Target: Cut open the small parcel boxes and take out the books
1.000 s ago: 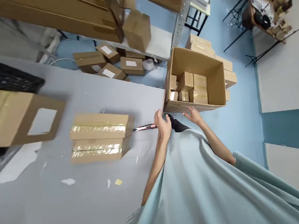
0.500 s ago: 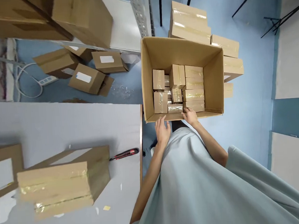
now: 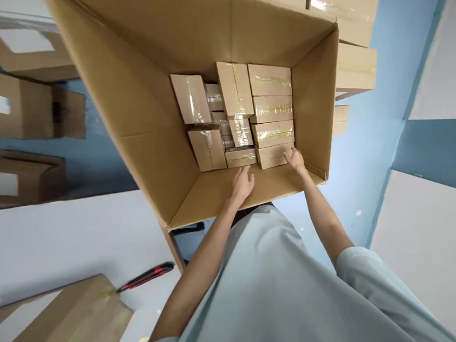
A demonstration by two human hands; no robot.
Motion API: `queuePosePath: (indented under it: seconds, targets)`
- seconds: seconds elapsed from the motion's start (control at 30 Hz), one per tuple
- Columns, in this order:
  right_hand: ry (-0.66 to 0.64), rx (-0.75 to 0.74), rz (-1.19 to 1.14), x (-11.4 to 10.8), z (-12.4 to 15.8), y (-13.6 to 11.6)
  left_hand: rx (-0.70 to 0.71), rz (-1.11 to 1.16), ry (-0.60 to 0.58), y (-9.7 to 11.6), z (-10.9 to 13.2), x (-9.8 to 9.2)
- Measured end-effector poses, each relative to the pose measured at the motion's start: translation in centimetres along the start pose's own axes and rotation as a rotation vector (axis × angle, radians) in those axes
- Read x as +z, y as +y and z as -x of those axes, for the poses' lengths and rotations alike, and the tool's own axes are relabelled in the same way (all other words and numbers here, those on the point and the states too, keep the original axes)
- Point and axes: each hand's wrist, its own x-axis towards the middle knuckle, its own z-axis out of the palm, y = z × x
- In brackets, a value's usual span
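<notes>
A large open cardboard carton [image 3: 156, 145] stands in front of me, holding several small taped boxes. My left hand [image 3: 243, 184] reaches over the near wall, fingers extended and holding nothing, just below a small flat box [image 3: 240, 157]. Over at the carton's right side, my right hand [image 3: 295, 160] has its thumb and fingers apart at the end of the nearest box in the right-hand stack [image 3: 272, 156]. It seems to touch that box without gripping it. Taller boxes [image 3: 207, 149] sit upright along the left of the group.
A grey table [image 3: 60, 235] lies to my left, bearing a red and black utility knife [image 3: 147, 276] and a taped carton [image 3: 78, 317]. More cartons [image 3: 32, 104] lie on the floor beyond it. Stacked boxes [image 3: 355, 65] stand behind the big carton on the right.
My view has moved closer over the carton, which now looks larger. Both hands have gone from its near rim farther inside, toward the small boxes.
</notes>
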Motion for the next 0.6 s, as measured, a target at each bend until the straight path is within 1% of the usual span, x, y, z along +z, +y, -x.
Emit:
queuePosePath:
  seconds: [0.07, 0.13, 0.23, 0.3, 0.4, 0.47, 0.53, 0.6]
  targets:
    - [0.012, 0.050, -0.020, 0.2, -3.0, 1.1, -0.105, 0.092, -0.067, 0.0, -3.2, 1.4]
    - [0.028, 0.087, -0.059, 0.8, -5.6, 2.0, -0.180, 0.140, -0.117, -0.2, -6.1, 2.7]
    - [0.057, 0.130, -0.135, 2.4, -8.9, 3.1, -0.244, 0.183, -0.155, -1.2, -9.7, 4.3]
    - [0.080, 0.155, -0.189, 3.8, -10.6, 3.7, -0.262, 0.202, -0.161, -1.9, -11.7, 5.3]
    - [0.135, 0.188, -0.257, 6.1, -12.5, 4.5, -0.296, 0.247, -0.171, -2.7, -14.6, 7.0]
    - [0.179, 0.214, -0.290, 7.4, -13.3, 4.9, -0.334, 0.337, -0.176, -2.7, -16.4, 8.1]
    - [0.219, 0.240, -0.313, 8.2, -13.8, 5.3, -0.351, 0.454, -0.177, -2.6, -17.7, 9.1]
    - [0.243, 0.257, -0.326, 8.6, -14.0, 5.4, -0.346, 0.536, -0.174, -2.2, -18.6, 9.7]
